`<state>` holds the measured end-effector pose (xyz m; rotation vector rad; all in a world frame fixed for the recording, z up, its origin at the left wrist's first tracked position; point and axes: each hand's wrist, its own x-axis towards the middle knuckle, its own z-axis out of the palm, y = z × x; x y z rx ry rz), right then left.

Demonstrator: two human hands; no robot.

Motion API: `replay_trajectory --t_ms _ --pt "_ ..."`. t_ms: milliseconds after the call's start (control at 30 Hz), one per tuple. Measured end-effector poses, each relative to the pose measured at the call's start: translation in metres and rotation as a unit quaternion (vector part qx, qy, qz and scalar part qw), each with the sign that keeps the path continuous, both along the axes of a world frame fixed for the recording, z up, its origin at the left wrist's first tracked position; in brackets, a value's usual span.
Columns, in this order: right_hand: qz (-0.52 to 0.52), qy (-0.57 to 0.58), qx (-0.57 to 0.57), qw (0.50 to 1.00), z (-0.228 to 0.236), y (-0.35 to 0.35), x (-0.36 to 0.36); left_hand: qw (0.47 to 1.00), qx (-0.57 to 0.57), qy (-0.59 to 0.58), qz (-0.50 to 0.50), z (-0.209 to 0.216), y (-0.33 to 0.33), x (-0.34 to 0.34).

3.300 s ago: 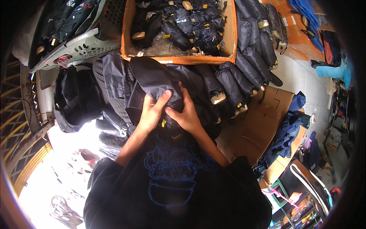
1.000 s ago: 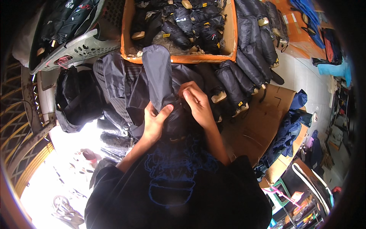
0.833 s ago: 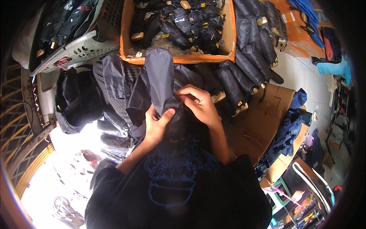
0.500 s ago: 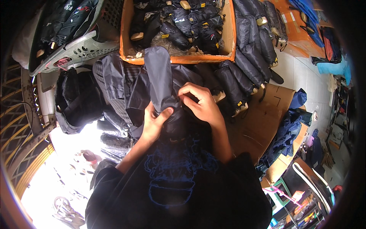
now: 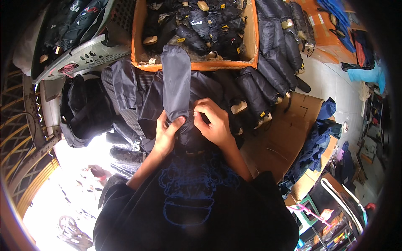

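A long black fabric umbrella sleeve (image 5: 176,79) stands up in front of me, its rounded end pointing away toward the carton. My left hand (image 5: 166,133) grips its near end, thumb on top and fingers beneath. At the right corner of that same end, my right hand (image 5: 214,124) is closed in a pinch; what lies between its fingertips is too small to make out. Dark cloth gathers below both hands, against my black shirt. More loose black fabric (image 5: 150,102) lies just beyond and left of the sleeve.
An orange-edged carton (image 5: 197,65) holds several folded black umbrellas with pale handles. More sleeved umbrellas (image 5: 276,67) are stacked to its right. A grey plastic basket (image 5: 83,52) stands at far left, near a black bag (image 5: 86,108). A flat cardboard piece (image 5: 278,138) lies at right.
The sleeve has shifted slightly right and stands straighter. My right hand has come down and a little left, still pinching at the sleeve's corner. My left hand keeps its grip.
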<state>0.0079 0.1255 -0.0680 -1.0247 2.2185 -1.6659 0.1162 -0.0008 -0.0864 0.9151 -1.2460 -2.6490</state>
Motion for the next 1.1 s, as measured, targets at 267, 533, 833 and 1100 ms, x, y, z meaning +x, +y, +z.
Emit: replay_trajectory --t_ms 267,533,833,1100 --pt "-0.027 0.028 0.000 0.999 0.002 0.003 -0.004 0.995 -0.086 -0.026 -0.039 0.002 0.009 0.001" --pt "-0.060 0.073 -0.021 0.995 -0.018 0.000 0.019 1.000 0.012 0.010 0.016 -0.010 0.003 0.004" --pt "-0.019 -0.131 0.024 0.991 -0.019 0.004 0.011 0.995 -0.076 -0.068 0.017 0.007 0.007 -0.005" --pt "0.036 -0.295 0.048 0.954 -0.006 -0.004 0.026 0.991 -0.130 -0.033 -0.025 0.002 0.013 0.001"
